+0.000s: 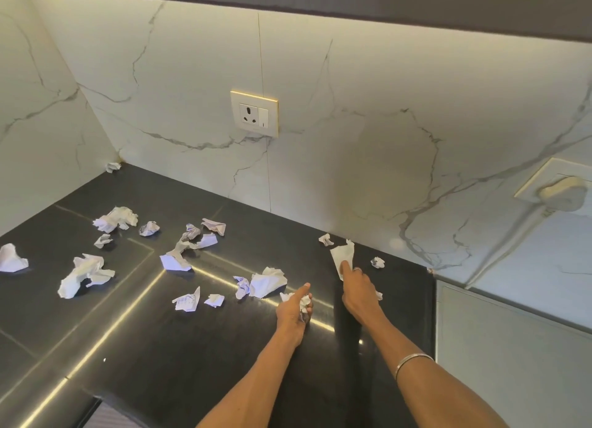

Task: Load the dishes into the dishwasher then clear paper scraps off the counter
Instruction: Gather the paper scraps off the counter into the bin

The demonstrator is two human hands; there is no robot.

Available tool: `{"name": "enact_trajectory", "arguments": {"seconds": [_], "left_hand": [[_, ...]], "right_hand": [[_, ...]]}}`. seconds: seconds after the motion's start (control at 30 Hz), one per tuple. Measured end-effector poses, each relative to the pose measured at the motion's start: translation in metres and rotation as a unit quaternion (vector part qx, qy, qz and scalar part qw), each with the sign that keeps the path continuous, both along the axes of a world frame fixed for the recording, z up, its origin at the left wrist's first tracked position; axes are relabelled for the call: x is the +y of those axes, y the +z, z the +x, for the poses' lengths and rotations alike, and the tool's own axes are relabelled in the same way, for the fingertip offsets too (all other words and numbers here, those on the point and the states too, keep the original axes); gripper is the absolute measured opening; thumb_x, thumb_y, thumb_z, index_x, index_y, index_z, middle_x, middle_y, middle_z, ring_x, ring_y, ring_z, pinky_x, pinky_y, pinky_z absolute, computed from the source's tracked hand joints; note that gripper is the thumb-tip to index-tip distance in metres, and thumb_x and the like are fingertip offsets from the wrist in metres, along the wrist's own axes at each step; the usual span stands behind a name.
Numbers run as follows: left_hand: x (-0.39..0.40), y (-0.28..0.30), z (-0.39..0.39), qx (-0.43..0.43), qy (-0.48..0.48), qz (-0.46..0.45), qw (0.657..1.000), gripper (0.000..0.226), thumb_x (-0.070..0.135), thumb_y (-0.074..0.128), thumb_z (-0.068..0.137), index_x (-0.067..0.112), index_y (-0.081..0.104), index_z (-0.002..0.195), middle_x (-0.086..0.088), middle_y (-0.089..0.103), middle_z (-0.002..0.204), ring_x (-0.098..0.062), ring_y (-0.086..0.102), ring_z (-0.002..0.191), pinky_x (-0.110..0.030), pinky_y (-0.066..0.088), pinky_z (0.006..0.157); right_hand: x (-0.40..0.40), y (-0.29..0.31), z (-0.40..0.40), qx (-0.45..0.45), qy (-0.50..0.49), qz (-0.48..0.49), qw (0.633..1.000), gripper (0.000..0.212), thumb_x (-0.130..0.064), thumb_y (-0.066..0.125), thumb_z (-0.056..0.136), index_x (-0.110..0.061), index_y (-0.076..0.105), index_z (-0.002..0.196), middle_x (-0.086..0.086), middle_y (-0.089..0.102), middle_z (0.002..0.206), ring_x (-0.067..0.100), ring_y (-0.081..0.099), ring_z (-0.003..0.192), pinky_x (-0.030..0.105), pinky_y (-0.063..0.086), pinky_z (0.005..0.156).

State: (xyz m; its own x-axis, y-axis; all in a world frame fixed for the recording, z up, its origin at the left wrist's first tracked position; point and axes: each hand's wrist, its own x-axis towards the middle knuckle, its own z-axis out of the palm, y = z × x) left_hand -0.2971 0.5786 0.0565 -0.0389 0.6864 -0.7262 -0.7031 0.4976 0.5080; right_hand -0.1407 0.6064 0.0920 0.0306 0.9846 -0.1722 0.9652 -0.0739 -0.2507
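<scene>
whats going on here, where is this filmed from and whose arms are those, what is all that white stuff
There is one picture, taken by a wide-angle camera worn on a person's head, looking forward and down. The two bare arms are that person's own; there is no robot. The surface is a dark counter against a marble wall with a socket. The white stuff is crumpled paper scraps, scattered mostly to the left, with one in the far corner. The left hand is curled round some gathered scraps. The right hand pinches a flatter piece of paper near the wall. A few small scraps lie beside it. No dishes or dishwasher are in view.
</scene>
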Motion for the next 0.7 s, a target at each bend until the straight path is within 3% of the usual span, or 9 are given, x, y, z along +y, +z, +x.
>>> {"name": "enact_trajectory", "arguments": {"seconds": [0.17, 0.37, 0.5, 0.63, 0.7], "left_hand": [[-0.006, 0.000, -0.002, 0.010, -0.029, 0.027, 0.999, 0.041, 0.018, 0.085, 0.075, 0.001, 0.065, 0.106, -0.016, 0.073, 0.088, -0.018, 0.067, 0.063, -0.029, 0.059, 0.062], [-0.018, 0.003, 0.000, -0.005, -0.028, 0.084, 0.996, 0.026, 0.011, 0.073, 0.086, 0.004, 0.067, 0.111, -0.021, 0.071, 0.110, -0.031, 0.072, 0.098, -0.043, 0.058, 0.088], [-0.027, 0.005, -0.004, -0.006, -0.047, 0.114, 0.992, 0.028, 0.015, 0.065, 0.093, 0.015, 0.065, 0.122, -0.016, 0.072, 0.112, -0.032, 0.070, 0.103, -0.043, 0.058, 0.088], [-0.042, 0.013, -0.013, -0.013, -0.136, 0.120, 0.983, 0.029, 0.021, 0.057, 0.098, 0.006, 0.064, 0.122, -0.018, 0.071, 0.114, -0.031, 0.070, 0.103, -0.042, 0.056, 0.092], [-0.048, 0.015, -0.019, -0.036, -0.142, 0.123, 0.982, 0.031, 0.019, 0.056, 0.098, 0.001, 0.063, 0.122, -0.020, 0.070, 0.114, -0.029, 0.071, 0.100, -0.040, 0.057, 0.091]], "right_hand": [[-0.015, 0.014, -0.006, 0.099, -0.023, 0.019, 0.995, 0.054, 0.005, 0.057, 0.084, -0.018, 0.042, 0.130, 0.017, 0.061, 0.124, 0.032, 0.063, 0.106, 0.038, 0.051, 0.084], [-0.032, 0.025, -0.019, 0.216, 0.010, 0.043, 0.976, 0.023, -0.015, 0.061, 0.092, -0.025, 0.069, 0.111, 0.002, 0.069, 0.114, 0.016, 0.064, 0.097, 0.032, 0.055, 0.083], [-0.041, 0.025, -0.026, 0.253, 0.003, 0.007, 0.968, 0.019, -0.014, 0.064, 0.089, -0.020, 0.073, 0.105, 0.001, 0.070, 0.112, 0.014, 0.064, 0.099, 0.033, 0.056, 0.090], [-0.049, 0.026, -0.031, 0.310, -0.015, 0.017, 0.950, 0.020, -0.013, 0.069, 0.087, -0.022, 0.064, 0.104, 0.002, 0.068, 0.107, 0.015, 0.063, 0.097, 0.019, 0.050, 0.073], [-0.050, 0.026, -0.036, 0.325, -0.028, 0.024, 0.945, 0.024, -0.016, 0.072, 0.085, -0.023, 0.060, 0.105, -0.001, 0.066, 0.102, 0.013, 0.061, 0.094, 0.020, 0.048, 0.074]]}}
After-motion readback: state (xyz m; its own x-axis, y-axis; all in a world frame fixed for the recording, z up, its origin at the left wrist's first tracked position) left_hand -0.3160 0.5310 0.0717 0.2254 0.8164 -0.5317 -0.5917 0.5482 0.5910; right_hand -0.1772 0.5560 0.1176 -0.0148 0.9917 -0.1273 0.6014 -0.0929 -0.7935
